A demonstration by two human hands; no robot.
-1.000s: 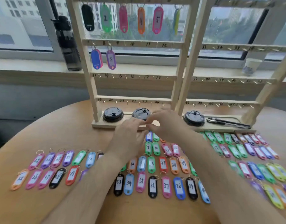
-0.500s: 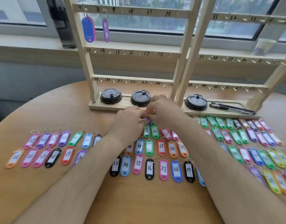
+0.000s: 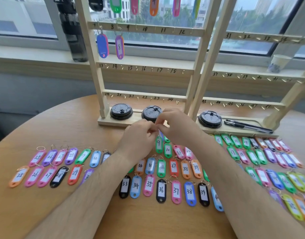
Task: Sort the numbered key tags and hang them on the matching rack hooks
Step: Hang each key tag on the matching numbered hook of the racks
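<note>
The blue tag [image 3: 160, 135] is in front of the rack [image 3: 95, 78], just above green tag 9 [image 3: 159, 144]. Only a sliver shows between the left hand [image 3: 139, 137] and right hand [image 3: 177, 128]. Both sets of fingers [image 3: 151, 129] are curled tight, tips meeting, pinching its top; the ring itself is hidden, and I cannot tell whether the tag is clear of the desk [image 3: 79, 118]. Since half a second ago the hands have stayed together but crept toward the rack, the right one now overlapping the middle lid [image 3: 151, 112]. The view has tipped up, bringing the top-row tags [image 3: 115, 4] back in, cut off at the frame edge. The forearms cover parts of the tag rows [image 3: 161, 190], and the numbers on the far-right tags [image 3: 286, 180] blur beyond reading.
</note>
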